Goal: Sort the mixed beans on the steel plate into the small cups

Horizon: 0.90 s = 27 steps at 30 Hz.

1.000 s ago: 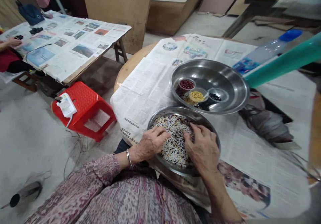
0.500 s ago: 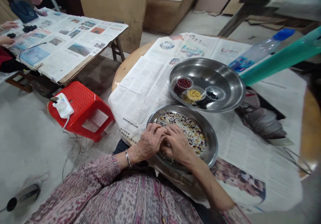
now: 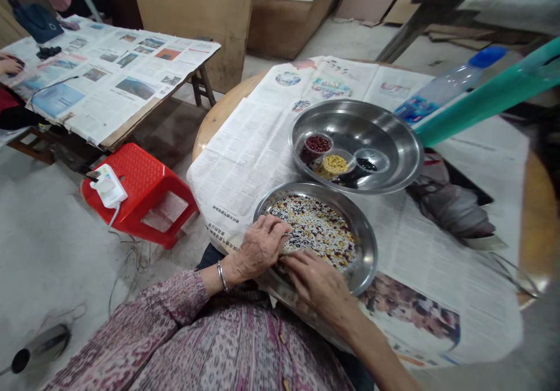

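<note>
My left hand (image 3: 261, 246) curls its fingers over the near left rim of a steel basin (image 3: 371, 251). Beside it my right hand (image 3: 318, 283) lies over the basin's near side, fingers bent and pressed together, tips close to the left fingertips. Whatever is between the fingers of either hand is hidden. A mix of white grains with dark, yellow and red beans (image 3: 324, 227) covers the basin's bottom. Behind stands a larger steel basin (image 3: 406, 163) holding three clear cups: red beans (image 3: 318, 143), yellow beans (image 3: 336, 164) and black beans (image 3: 366, 164).
Newspaper (image 3: 245, 163) covers the round table. A plastic bottle (image 3: 446, 90), a green tube-like object (image 3: 485, 99) and a grey bag (image 3: 459, 207) lie to the right. On a red stool (image 3: 144, 175) sits a power strip (image 3: 108, 185). Another person's hand (image 3: 9, 64) is at the far-left table.
My right hand has drawn back slightly toward me and its fingers are straighter, uncovering more of the mix. My left hand stays nearly in place. The view has shifted slightly.
</note>
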Motion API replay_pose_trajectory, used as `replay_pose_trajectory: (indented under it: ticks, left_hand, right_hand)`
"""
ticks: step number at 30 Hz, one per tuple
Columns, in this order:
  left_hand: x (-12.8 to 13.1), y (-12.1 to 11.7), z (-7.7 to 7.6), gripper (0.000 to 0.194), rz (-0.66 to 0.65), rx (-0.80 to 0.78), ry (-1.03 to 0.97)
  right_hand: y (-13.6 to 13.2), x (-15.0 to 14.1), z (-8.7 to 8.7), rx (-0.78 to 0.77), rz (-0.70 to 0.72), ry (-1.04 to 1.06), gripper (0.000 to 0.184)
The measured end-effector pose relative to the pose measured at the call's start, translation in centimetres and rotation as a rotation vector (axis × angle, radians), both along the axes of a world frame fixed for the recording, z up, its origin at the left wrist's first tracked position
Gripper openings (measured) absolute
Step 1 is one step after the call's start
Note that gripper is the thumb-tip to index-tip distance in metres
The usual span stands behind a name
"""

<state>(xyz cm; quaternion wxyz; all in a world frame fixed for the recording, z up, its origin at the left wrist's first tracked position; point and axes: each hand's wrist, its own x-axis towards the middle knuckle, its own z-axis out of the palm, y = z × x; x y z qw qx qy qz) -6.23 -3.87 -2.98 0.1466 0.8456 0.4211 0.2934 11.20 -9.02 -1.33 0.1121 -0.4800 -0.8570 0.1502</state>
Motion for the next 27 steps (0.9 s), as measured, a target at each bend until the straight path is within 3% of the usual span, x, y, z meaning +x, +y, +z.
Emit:
replay_pose_trajectory:
  ticks: [4, 8, 11, 16, 19, 22, 27]
  left_hand:
    - [-0.1, 0.0, 0.4, 0.024, -0.017, -0.033, 0.033]
    - [-0.1, -0.1, 0.6, 0.023, -0.020, -0.043, 0.053]
    - [0.0, -0.2, 0.4, 0.023, -0.015, -0.054, 0.090]
    - [0.1, -0.3, 0.2, 0.024, -0.015, -0.040, 0.107]
    - [0.0, -0.3, 0.5, 0.024, -0.020, -0.040, 0.111]
    - [0.0, -0.3, 0.9, 0.024, -0.028, -0.065, 0.153]
    - [-0.1, -0.2, 1.3, 0.021, -0.043, -0.083, 0.187]
  right_hand:
    - [2.7, 1.9, -1.0, 0.253, -0.281, -0.077, 0.030]
    - [4.5, 3.1, -1.4, 0.340, -0.451, -0.101, 0.035]
    - [4.7, 1.5, -1.6, 0.295, -0.400, -0.070, 0.038]
    - [4.3, -1.4, -2.2, 0.096, -0.238, 0.206, 0.021]
    - [3.8, -0.6, -2.4, 0.062, -0.253, 0.216, 0.024]
    - [2.9, 1.7, -2.3, 0.130, -0.292, 0.106, 0.029]
    - [0.4, 3.7, -1.0, 0.168, -0.264, 0.120, 0.021]
